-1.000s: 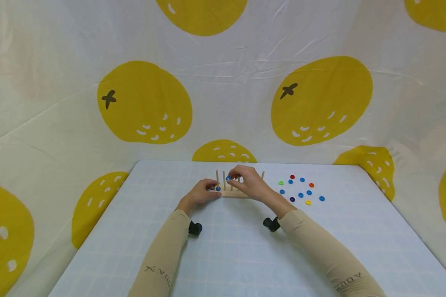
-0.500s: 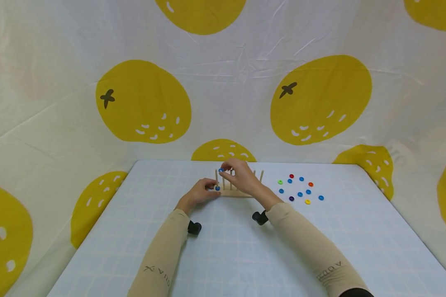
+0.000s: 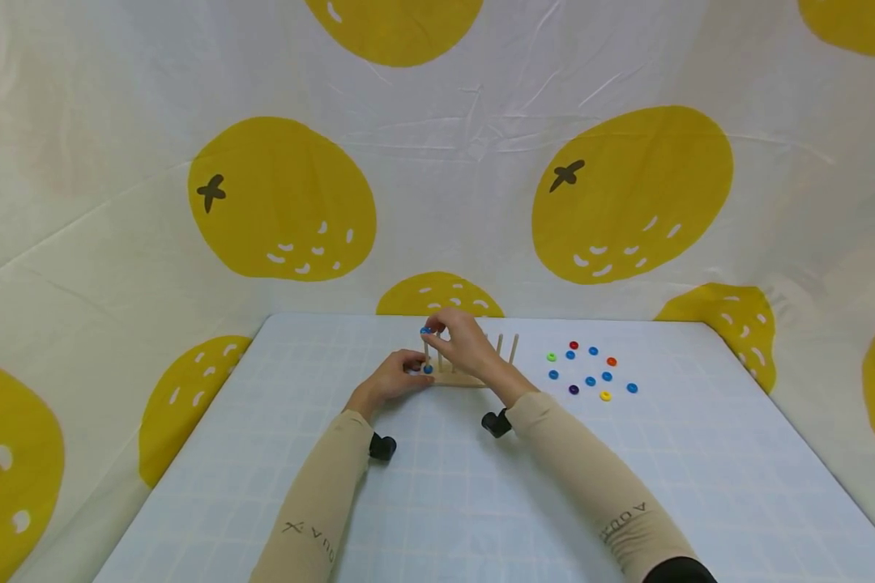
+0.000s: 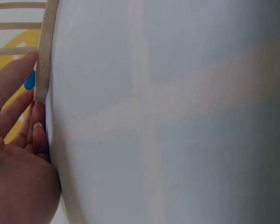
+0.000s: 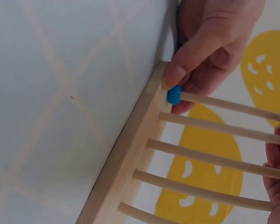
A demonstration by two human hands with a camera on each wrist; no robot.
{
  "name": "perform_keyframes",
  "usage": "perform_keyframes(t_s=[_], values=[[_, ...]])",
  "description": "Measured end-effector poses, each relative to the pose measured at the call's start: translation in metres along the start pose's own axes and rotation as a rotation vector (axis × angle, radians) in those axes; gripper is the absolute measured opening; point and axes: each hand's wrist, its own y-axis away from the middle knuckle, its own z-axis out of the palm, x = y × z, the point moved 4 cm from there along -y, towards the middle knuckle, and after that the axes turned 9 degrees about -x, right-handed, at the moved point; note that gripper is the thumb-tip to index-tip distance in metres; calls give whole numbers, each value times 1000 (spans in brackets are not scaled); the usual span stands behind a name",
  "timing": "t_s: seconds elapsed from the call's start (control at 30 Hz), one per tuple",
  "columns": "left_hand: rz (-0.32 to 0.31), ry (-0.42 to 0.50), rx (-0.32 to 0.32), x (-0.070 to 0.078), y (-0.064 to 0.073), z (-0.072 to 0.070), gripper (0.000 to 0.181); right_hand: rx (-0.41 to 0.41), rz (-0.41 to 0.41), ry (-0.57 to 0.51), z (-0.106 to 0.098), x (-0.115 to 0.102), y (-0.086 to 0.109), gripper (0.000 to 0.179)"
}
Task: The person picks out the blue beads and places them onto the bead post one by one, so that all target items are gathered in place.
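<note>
A wooden peg stand (image 3: 463,380) with a row of upright pegs stands on the table. My left hand (image 3: 392,376) holds its left end, thumb in front and fingers behind; the left wrist view shows the same hand (image 4: 23,182) against the base (image 4: 45,60). One blue ring (image 5: 174,94) sits at the foot of the leftmost peg (image 5: 228,106). My right hand (image 3: 467,346) pinches another blue ring (image 3: 426,330) at the top of that peg. Whether the peg tip is inside this ring cannot be told. The right hand hides some pegs in the head view.
Several loose rings lie to the right of the stand, among them a red ring (image 3: 574,346), a green ring (image 3: 551,357), a yellow ring (image 3: 606,397), a dark purple ring (image 3: 574,390) and several blue ones. A light checked cloth (image 3: 437,494) covers the table.
My right hand has moved left and up with the blue ring, from in front of the middle pegs to the leftmost peg's top. The left hand and the stand have stayed put.
</note>
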Motion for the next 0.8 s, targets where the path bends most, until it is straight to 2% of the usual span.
perform_keyframes(t_s=[0.5, 0.8], values=[[-1, -11, 9, -5, -3, 0, 47, 0, 15, 93, 4, -2, 1, 12], [38, -10, 6, -3, -3, 0, 48, -37, 53, 206, 6, -2, 2, 15]])
